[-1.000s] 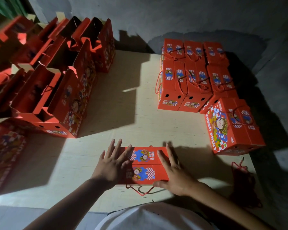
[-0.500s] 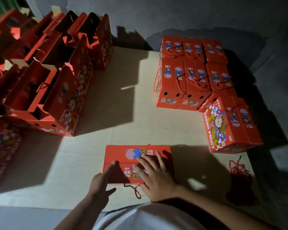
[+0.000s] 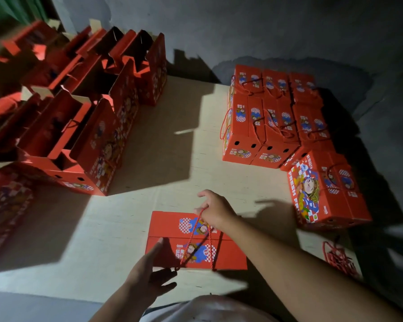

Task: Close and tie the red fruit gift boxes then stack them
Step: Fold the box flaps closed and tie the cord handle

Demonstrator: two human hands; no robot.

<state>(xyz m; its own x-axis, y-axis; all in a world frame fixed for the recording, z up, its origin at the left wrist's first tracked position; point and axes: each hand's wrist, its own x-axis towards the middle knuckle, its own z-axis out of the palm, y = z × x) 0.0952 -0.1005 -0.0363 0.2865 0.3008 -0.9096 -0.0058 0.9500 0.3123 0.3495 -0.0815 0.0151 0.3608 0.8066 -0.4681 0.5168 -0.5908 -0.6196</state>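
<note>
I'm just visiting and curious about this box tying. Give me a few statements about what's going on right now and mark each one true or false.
1. The right hand pinches the red cord and lifts it above the closed box. True.
2. The left hand holds scissors. False: it is open and empty, at the box's near left corner.
3. The open boxes stand on the left of the table. True.
4. The finished boxes on the right have their flaps standing up. False: they are closed, with cords across their tops.
5. A loose bundle of red cords lies at the table's near right. True.
</note>
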